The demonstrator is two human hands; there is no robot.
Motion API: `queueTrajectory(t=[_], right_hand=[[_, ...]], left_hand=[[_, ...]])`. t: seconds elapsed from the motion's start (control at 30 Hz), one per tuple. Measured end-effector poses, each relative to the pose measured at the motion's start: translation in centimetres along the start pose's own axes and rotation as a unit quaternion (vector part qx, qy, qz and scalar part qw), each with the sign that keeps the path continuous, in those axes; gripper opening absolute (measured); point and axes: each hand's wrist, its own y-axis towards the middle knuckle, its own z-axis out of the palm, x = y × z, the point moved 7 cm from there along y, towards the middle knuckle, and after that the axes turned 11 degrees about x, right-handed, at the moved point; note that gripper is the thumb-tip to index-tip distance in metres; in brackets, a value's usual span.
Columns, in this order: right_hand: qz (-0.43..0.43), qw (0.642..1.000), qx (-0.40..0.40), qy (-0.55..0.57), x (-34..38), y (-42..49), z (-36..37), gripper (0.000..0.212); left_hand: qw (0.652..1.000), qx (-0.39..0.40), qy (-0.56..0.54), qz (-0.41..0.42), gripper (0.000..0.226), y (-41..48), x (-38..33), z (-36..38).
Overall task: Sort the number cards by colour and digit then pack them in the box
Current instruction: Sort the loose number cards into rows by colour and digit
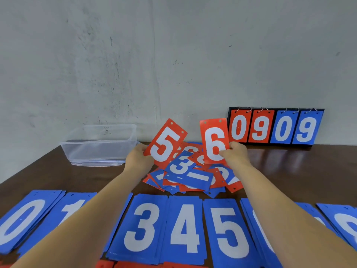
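Left hand (138, 154) just left of centre frame, fingers curled round the lower left edge of a red 5 card (166, 144); card held up, face to the camera, top tilted to the right. Right hand (234, 151) just right of centre, thumb and fingers pinched on the lower right edge of a red 6 card (214, 142); card near upright, face to the camera. The two cards apart, with a gap between them, both raised above a loose pile (191, 175) of red and blue cards at mid frame. Topmost in the pile a blue 3 card (180, 164), lying askew over a blue 1. Both forearms bare, reaching in from the lower edge across the near row. Near row along the lower frame, flat on the dark wooden bench (58, 176), blue stacks side by side from left to right: blue 0 stack (23, 219), blue 1 stack (73, 207) partly under the left forearm, blue 3 stack (143, 227), blue 4 stack (185, 227), blue 5 stack (229, 229), then more blue stacks at lower right, digits hidden by the right forearm or cut by the frame. Strip of red cards (135, 265) at the very bottom edge, digits out of view. Clear box (100, 144) at mid left, beyond the left hand, open-topped, seated on its lid (96, 163), nothing visible inside. Flip scoreboard (276, 126) at mid right against the grey wall, showing red 0 and 9, blue 0 and 9.
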Motion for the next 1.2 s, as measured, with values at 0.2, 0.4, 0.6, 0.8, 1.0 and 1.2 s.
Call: queueTrajectory(t=[0.2,0.4,0.6,0.8,1.0,1.2], right_hand=[[-0.038,0.999,0.012,0.005,1.7,-2.1,-0.2,0.012],[-0.061,0.998,0.013,0.016,4.0,-5.7,-1.3,0.023],[-0.089,0.996,-0.008,0.022,5.7,-10.6,-2.8,0.027],[-0.069,0.996,-0.042,0.029,4.1,-17.3,-4.8,0.022],[-0.044,0.997,-0.058,0.034,0.6,-25.7,-7.7,0.009],[-0.004,0.996,-0.070,0.054,-3.8,-32.7,-11.2,0.013]], left_hand=[[0.998,-0.004,-0.057,-0.002,0.012,-3.2,0.7,-1.5],[0.995,-0.009,-0.099,0.008,0.025,-6.7,1.2,-3.3],[0.993,0.003,-0.112,0.023,0.016,-11.4,0.9,-4.2],[0.993,0.037,-0.101,0.041,0.006,-17.7,1.3,-4.2],[0.988,0.104,-0.114,0.023,0.009,-23.9,1.2,-1.5],[0.983,0.142,-0.116,0.012,0.021,-28.6,-0.2,2.5]])
